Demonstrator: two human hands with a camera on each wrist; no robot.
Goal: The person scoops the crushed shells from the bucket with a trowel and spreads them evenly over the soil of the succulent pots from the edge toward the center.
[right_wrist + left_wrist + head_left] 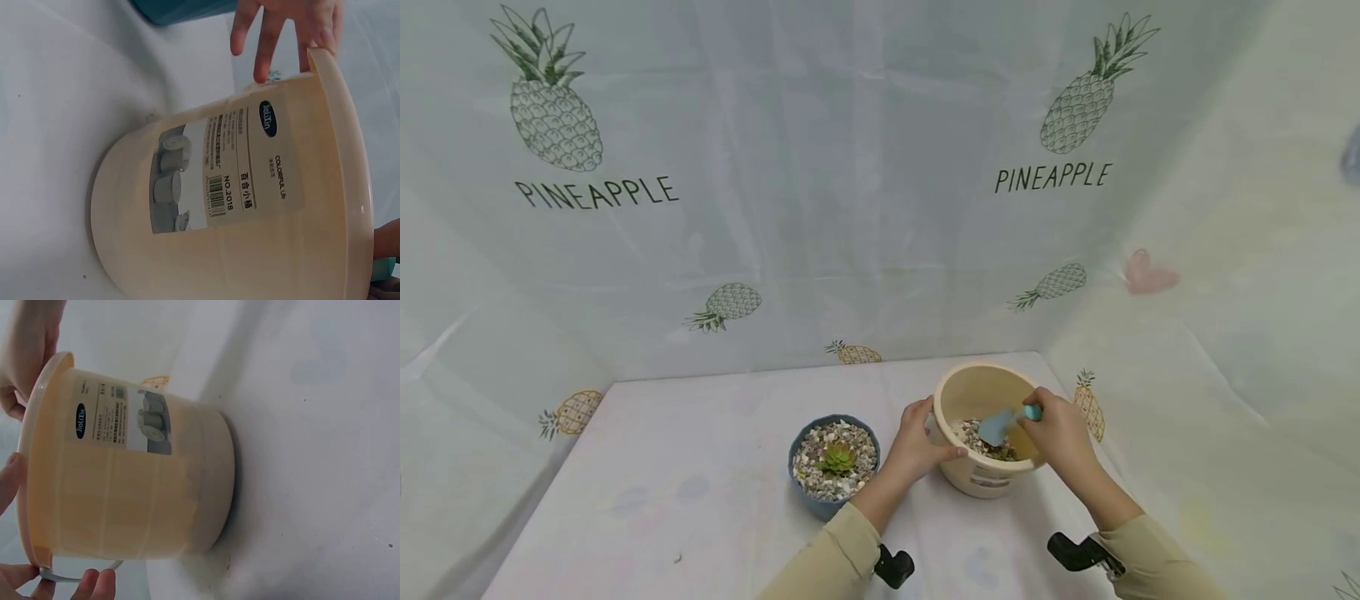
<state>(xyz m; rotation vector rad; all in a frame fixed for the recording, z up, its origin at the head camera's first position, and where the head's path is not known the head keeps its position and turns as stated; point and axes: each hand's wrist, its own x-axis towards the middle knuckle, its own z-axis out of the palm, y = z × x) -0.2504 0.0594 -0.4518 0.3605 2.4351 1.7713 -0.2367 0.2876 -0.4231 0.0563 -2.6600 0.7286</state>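
Observation:
A cream plastic bucket (pixel 957 477) stands on the table, tilted slightly in the head view, with pebbles (pixel 972 431) and some greenish bits at its bottom. My left hand (pixel 913 450) holds its left side, thumb at the rim and fingers along the outer wall near the handle (pixel 62 577). Over the right rim, my right hand (pixel 1062 429) grips the turquoise handle of a small trowel (pixel 995 427). The trowel's blue blade reaches into the bucket at the pebbles. In the right wrist view, the bucket wall (pixel 269 250) hides most of that hand.
Left of the bucket, close to my left forearm, sits a blue pot (pixel 814 502) filled with pebbles around a green succulent (pixel 838 457). A white cloth covers the table (pixel 700 533). Pineapple-printed curtains (pixel 865 208) hang behind and at both sides.

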